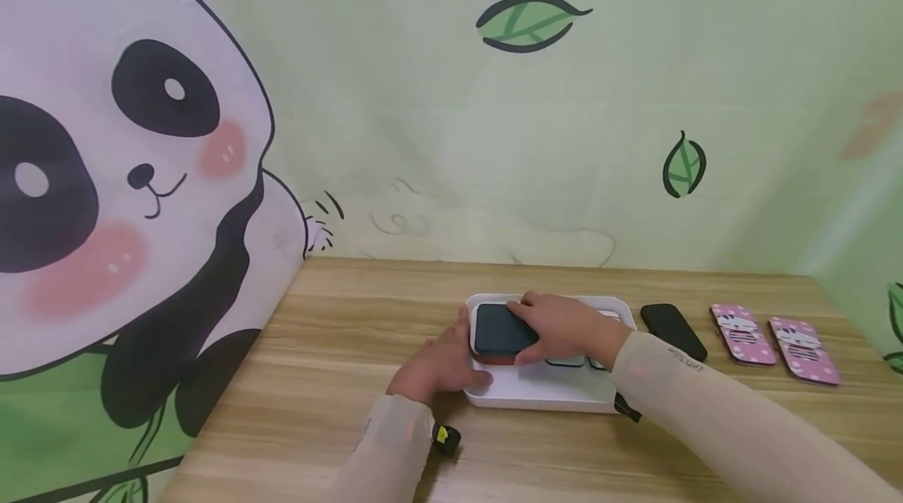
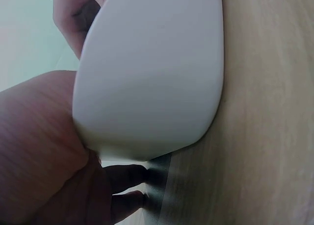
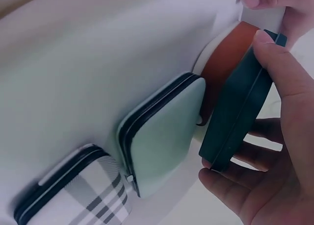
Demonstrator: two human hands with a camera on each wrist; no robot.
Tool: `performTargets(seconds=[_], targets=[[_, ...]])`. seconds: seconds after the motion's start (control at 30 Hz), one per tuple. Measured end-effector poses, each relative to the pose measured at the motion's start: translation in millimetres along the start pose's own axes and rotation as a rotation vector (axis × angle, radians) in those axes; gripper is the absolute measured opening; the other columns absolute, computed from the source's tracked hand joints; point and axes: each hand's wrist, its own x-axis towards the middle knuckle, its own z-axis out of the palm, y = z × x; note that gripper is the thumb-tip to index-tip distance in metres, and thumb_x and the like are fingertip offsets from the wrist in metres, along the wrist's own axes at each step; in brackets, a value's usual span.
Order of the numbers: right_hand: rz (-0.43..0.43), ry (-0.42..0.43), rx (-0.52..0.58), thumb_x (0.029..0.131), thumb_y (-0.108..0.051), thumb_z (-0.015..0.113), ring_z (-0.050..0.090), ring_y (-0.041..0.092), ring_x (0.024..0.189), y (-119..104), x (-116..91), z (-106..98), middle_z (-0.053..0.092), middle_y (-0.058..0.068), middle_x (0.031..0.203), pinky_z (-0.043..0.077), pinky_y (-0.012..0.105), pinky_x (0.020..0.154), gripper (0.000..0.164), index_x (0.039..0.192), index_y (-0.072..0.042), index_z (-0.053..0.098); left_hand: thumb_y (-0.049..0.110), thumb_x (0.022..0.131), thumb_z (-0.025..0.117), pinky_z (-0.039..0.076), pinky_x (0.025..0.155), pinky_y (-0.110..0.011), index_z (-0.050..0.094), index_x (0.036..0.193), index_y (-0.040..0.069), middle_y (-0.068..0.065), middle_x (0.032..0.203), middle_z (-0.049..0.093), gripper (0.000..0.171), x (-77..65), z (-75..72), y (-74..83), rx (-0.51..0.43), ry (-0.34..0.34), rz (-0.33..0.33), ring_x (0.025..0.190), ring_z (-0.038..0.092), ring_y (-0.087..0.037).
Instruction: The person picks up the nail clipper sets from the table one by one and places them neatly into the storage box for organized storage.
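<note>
Case (image 1: pixel 497 331) in dark green is over brown case (image 3: pixel 228 58), L end of white tray (image 1: pixel 518 387); contact unclear. R hand (image 1: pixel 560 325) grips its opp. edges, thumb vs. fingers. L hand (image 1: pixel 437 362) clasps tray rim, thumb inside. Prob. best: steady tray, go slow & level, don't nudge other 2, light-green case (image 3: pixel 169 132) & plaid case (image 3: pixel 98 190).

The upper case (image 3: pixel 234 110) is coloured dark teal, the case beneath (image 3: pixel 226 58) orange-brown; the third case (image 3: pixel 169 132) is coloured mint green and edged in black, the fourth case (image 3: pixel 95 190) checked grey and black on white. The tray (image 1: pixel 539 392) is coloured white, the two pink cases (image 1: pixel 742 336) are dotted white, the table (image 1: pixel 317 425) is grained in tan, and the pale green backdrop (image 1: pixel 423 95) is printed with a black-and-white panda (image 1: pixel 233 88)
</note>
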Motion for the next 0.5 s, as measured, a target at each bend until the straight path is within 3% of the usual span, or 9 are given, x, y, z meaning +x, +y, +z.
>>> performTargets(seconds=[0.5], targets=[[0.035,-0.013,-0.005,0.080,-0.067,0.072,0.055,0.027,0.122,-7.3,9.3,2.3,0.048,0.012,0.147,0.048,0.045,0.102,0.097,0.156,-0.017,0.037,0.043,0.083,0.078,0.020,0.120,-0.058,-0.004,0.160,0.003,-0.021,0.161,0.031,0.119,0.1,0.9,-0.1,-0.004,-0.022,-0.035,0.148,0.034,-0.031]])
